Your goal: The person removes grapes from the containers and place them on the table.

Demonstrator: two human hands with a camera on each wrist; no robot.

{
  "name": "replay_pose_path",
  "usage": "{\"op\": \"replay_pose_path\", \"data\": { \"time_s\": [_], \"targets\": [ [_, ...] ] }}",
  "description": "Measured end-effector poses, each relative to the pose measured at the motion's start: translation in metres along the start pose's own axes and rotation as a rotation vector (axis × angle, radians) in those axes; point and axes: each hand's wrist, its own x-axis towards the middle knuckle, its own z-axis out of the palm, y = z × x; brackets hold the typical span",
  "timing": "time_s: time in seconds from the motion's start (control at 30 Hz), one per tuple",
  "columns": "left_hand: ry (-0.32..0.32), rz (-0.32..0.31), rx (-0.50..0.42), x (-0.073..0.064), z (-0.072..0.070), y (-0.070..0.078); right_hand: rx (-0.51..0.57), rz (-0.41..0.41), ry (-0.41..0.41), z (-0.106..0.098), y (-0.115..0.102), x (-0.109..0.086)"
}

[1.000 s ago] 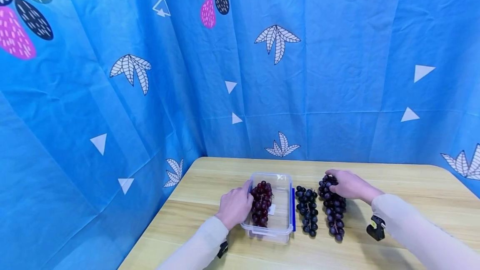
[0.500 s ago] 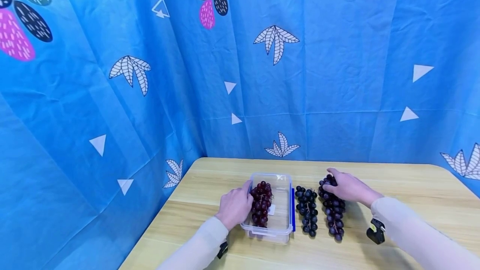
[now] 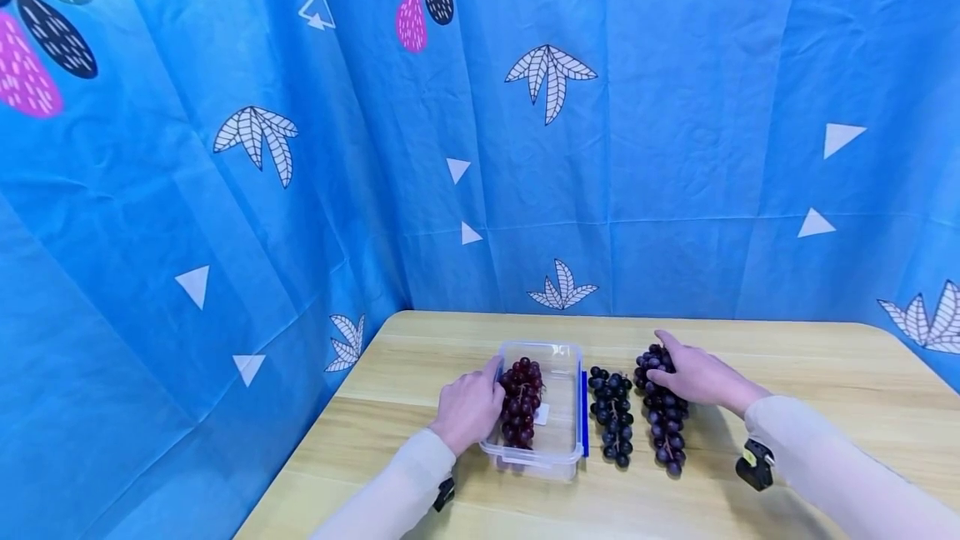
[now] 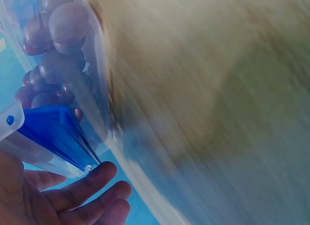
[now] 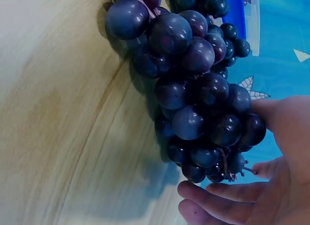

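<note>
My left hand (image 3: pixel 468 408) holds the left side of a clear plastic container (image 3: pixel 558 457), thumb at the rim. In the left wrist view, its fingers lie by the blue clip (image 4: pixel 55 130) on the container's side. Inside, a bunch of red grapes (image 3: pixel 521 407) lies along the left wall. My right hand (image 3: pixel 701 373) is over the far end of a bunch of dark purple grapes (image 3: pixel 666 427), thumb against it and index finger extended. The right wrist view shows the other fingers relaxed below the purple bunch (image 5: pixel 198 99). Between container and purple bunch lies a blackish bunch of grapes (image 3: pixel 613 419).
All this rests on a light wooden table (image 3: pixel 397 440). Another blue clip (image 3: pixel 585 415) hangs along the container's right side. Blue patterned cloth (image 3: pixel 675 148) hangs behind and to the left of the table. A small white label (image 3: pixel 542 414) shows inside the container.
My right index finger has lifted and straightened away from the purple grapes' far end. The left hand and container have stayed in place; the view has shifted slightly.
</note>
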Motion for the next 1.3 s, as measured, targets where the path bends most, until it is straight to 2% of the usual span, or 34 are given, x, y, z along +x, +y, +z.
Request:
{"op": "replay_pose_path", "data": {
  "time_s": [0.4,0.8,1.13,1.3],
  "targets": [
    [0.0,0.007,-0.004,0.0,-0.003,0.0,-0.023,0.002,-0.009,0.0,-0.003,0.001],
    [-0.001,0.004,-0.012,-0.001,-0.002,-0.001,-0.081,0.005,0.062,-0.004,-0.006,-0.001],
    [-0.009,0.0,-0.013,0.0,-0.001,0.0,-0.167,-0.092,0.193,-0.008,-0.024,-0.003],
    [-0.006,0.0,-0.018,-0.001,-0.002,0.0,-0.19,-0.139,0.211,-0.013,-0.039,-0.001]
  ]
}}
